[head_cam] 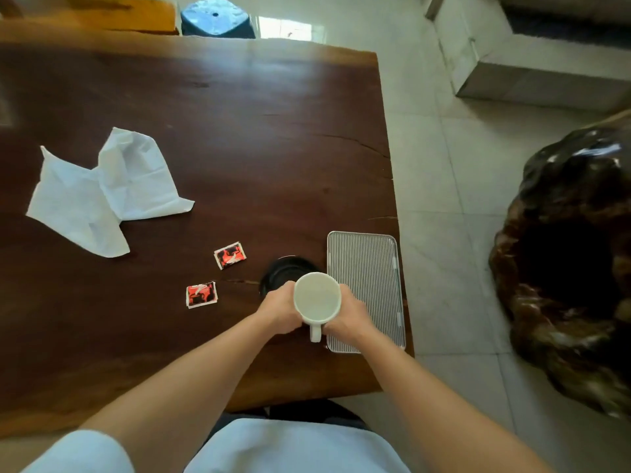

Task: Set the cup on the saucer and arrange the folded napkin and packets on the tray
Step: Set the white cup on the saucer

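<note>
A white cup (317, 298) with its handle pointing toward me is held between both hands. My left hand (280, 312) wraps its left side and my right hand (348, 315) its right side. Just beyond the cup lies a black saucer (285, 269), partly hidden by the cup and my left hand. A ribbed white tray (367, 268) lies to the right, by the table's right edge. Two red-and-black packets (229, 255) (201, 294) lie left of the saucer. A white napkin (106, 191) lies unfolded and crumpled at the far left.
The dark wooden table (239, 131) ends just right of the tray. A large dark carved stump (573, 268) stands on the tiled floor to the right. A blue stool (215, 17) sits beyond the far table edge.
</note>
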Available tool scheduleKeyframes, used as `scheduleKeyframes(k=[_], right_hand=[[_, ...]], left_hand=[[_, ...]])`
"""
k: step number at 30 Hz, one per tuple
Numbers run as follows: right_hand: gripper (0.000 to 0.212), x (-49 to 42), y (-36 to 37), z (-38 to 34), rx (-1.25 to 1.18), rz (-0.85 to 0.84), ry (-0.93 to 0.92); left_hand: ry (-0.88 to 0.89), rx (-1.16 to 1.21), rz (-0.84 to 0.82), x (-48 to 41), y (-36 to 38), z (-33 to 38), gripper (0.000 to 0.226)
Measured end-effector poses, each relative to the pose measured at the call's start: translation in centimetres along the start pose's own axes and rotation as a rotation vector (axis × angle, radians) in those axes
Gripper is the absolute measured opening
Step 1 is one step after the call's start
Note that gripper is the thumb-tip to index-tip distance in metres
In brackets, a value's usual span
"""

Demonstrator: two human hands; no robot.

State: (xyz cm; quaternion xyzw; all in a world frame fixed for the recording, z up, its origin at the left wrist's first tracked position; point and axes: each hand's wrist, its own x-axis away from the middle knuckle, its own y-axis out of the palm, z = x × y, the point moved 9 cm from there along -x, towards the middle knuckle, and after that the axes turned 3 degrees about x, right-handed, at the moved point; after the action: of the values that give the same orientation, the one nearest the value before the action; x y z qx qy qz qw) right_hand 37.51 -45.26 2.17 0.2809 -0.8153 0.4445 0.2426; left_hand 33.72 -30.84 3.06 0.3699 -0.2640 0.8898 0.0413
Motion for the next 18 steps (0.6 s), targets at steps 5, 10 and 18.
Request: scheduleKeyframes(k=[5,10,18], right_hand=[[0.074,-1.1,0.6,0.1,0.013,-0.030,0.037],[0.071,-2.8,1.6,-1.2,0.044,-0.055,0.048],[0.065,-4.7,3.0,-2.7,0.055,-0.121,0.052]], left_hand=[[-0.021,-0.012,-0.030,-1.2,-0.4,-0.5,0.064],[-0.077,-0.025,-0.018,-2.1,-1.7,-1.7,0.064],[-0.130,-0.013,0.001,-3.5,-3.2,-3.4,0.058]])
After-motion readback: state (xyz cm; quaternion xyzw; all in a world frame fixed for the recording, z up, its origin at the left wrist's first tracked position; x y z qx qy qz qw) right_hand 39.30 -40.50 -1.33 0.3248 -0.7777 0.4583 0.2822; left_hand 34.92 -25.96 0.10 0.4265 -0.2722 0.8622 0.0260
